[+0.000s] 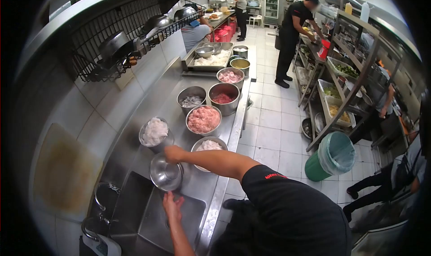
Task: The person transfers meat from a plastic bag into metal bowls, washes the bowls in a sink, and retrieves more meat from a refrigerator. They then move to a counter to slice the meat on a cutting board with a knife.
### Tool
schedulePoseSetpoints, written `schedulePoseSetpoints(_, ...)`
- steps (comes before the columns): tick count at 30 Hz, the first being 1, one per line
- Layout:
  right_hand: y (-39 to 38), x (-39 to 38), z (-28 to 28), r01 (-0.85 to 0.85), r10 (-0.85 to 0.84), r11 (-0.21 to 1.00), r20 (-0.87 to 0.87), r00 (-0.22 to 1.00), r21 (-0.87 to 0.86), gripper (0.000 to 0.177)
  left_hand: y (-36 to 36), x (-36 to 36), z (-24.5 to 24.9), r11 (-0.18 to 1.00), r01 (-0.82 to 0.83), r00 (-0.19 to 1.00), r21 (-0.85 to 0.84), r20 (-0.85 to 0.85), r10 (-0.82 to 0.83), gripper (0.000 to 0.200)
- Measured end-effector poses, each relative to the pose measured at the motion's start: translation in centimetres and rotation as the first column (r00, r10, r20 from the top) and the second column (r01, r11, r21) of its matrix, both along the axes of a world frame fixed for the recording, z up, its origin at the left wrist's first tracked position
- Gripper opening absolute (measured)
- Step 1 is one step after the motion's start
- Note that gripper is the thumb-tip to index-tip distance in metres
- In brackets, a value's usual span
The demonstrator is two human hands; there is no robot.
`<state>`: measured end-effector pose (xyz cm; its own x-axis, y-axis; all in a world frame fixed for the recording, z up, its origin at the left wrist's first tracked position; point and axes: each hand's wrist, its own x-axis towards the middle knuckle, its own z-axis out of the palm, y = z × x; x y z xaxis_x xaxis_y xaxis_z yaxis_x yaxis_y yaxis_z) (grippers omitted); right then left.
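A shiny metal bowl (164, 174) is tilted at the near end of the counter, beside the sink basin (191, 211). My right hand (174, 154) reaches across and is closed at the bowl's upper rim. Below it, my left hand (171, 205) is over the sink with fingers apart, fingertips right at the bowl's lower edge. Just past my right hand stands a metal container heaped with pale, whitish meat (155, 131). Under my right forearm, partly hidden, sits another bowl of pale food (209, 145).
Farther along the counter stand containers of pink minced meat (204, 119), dark red meat (223, 98) and greyish pieces (191, 100). Taps (102, 218) rise behind the sink. A wire rack (130, 36) overhangs the counter. A green bin (330, 157) and several people occupy the floor behind me.
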<state>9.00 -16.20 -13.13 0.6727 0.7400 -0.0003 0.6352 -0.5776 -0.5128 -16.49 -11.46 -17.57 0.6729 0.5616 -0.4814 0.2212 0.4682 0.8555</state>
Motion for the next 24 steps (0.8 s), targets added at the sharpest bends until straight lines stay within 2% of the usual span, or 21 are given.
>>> schedulePoseSetpoints(1,-0.3,-1.2,1.8,0.048,-0.049,0.996,0.006,0.999,0.08,0.018,-0.2,-0.4,0.6,1.0,-0.012,1.0,-0.004,-0.005,0.012,0.058)
schedulePoseSetpoints(5,-0.3,-5.9,5.4,-0.03,-0.037,0.974,0.291,0.956,0.224,0.025,0.3,-1.2,0.8,0.999,0.013,1.0,-0.035,0.006,-0.013,0.068)
schedulePoseSetpoints(8,-0.6,-9.9,5.6,-0.204,0.143,0.975,0.459,0.877,0.088,0.028,0.5,-1.5,1.3,0.976,-0.094,0.995,-0.195,0.021,0.1,0.072)
schedulePoseSetpoints(11,-0.5,-14.9,4.1,-0.373,0.248,0.92,0.563,0.789,0.118,0.029,1.2,-2.5,1.5,0.913,-0.099,0.97,-0.395,0.166,0.177,0.074)
schedulePoseSetpoints(12,-1.5,-16.6,4.6,-0.443,0.278,0.886,0.61,0.742,0.136,0.025,-0.4,-2.3,4.0,0.894,-0.209,0.955,-0.397,0.115,0.274,0.064)
schedulePoseSetpoints(14,-1.5,-18.7,2.9,-0.494,0.315,0.864,0.657,0.685,0.1,0.024,1.8,-2.6,-0.6,0.902,-0.016,0.91,-0.431,0.368,0.192,0.055)
schedulePoseSetpoints(15,-1.4,-19.6,1.9,-0.521,0.334,0.849,0.68,0.653,0.083,0.024,1.7,-2.6,0.1,0.901,0.078,0.859,-0.427,0.487,0.157,0.05)
schedulePoseSetpoints(16,-1.5,-20.0,1.0,-0.534,0.384,0.842,0.602,0.7,0.083,0.024,1.1,-3.1,0.6,0.836,0.088,0.852,-0.541,0.475,0.218,0.04)
schedulePoseSetpoints(18,-1.9,-20.3,-0.4,-0.564,0.479,0.822,0.434,0.763,0.084,0.024,1.2,-3.7,-1.7,0.856,0.058,0.881,-0.513,0.43,0.198,0.042)
schedulePoseSetpoints(19,-1.9,-20.4,-0.5,-0.566,0.491,0.821,0.42,0.763,0.07,0.023,1.5,-4.1,-3.2,0.865,0.044,0.893,-0.5,0.407,0.19,0.043)
schedulePoseSetpoints(20,-2.2,-20.7,-0.2,-0.567,0.502,0.822,0.401,0.766,0.052,0.022,1.0,-4.5,-3.1,0.813,0.044,0.889,-0.581,0.393,0.233,0.038)
schedulePoseSetpoints(23,-3.1,-20.6,1.2,-0.554,0.501,0.829,0.342,0.795,0.073,0.022,-0.1,-7.2,-2.0,0.881,-0.009,0.981,-0.474,0.167,0.099,0.041)
schedulePoseSetpoints(24,-2.8,-19.8,1.7,-0.507,0.442,0.855,0.353,0.825,0.114,0.024,0.0,-7.9,-2.5,0.89,0.0,0.974,-0.456,0.2,0.102,0.047)
